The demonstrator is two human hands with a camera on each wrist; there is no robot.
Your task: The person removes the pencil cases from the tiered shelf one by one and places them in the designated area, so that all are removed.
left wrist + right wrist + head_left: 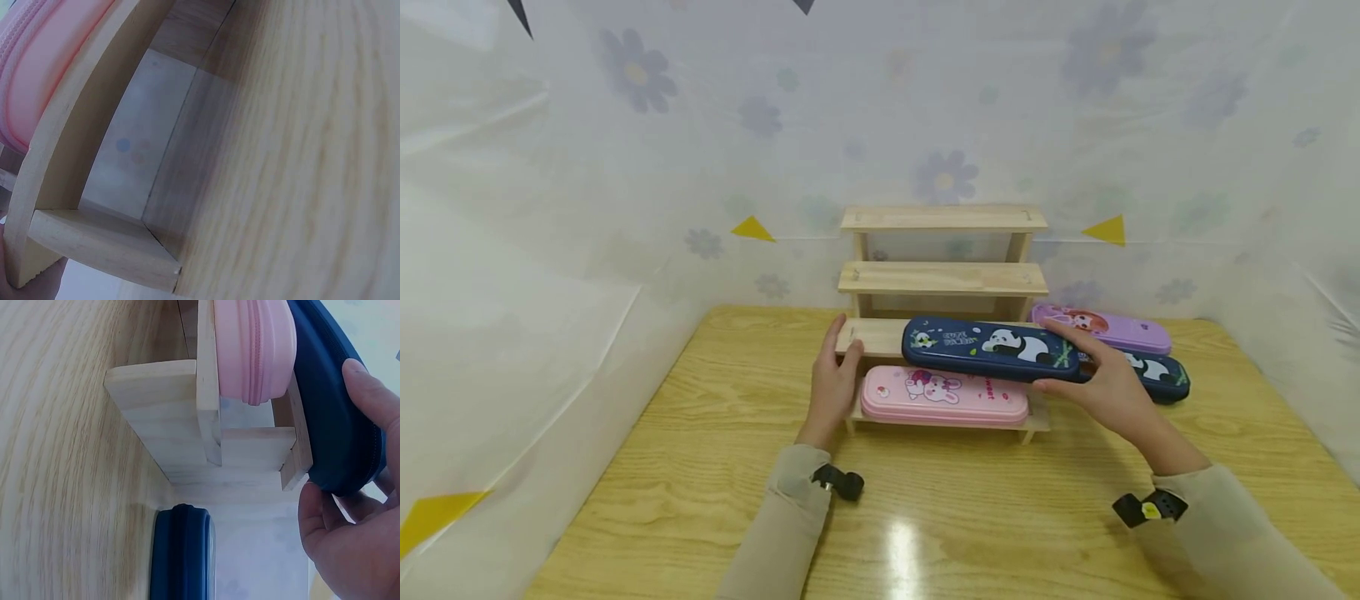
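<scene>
Room lies between the navy oblong panda case [981, 346], pinched thumb-foremost by the right hand [1105, 385], and the left hand [832, 390] gripping the pale wooden stepped shelf [880, 337] by its left edge.

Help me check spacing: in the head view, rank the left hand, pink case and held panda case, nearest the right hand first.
1. Held panda case: in the right hand.
2. Pink case: left, lowest shelf.
3. Left hand: farther left.
</scene>
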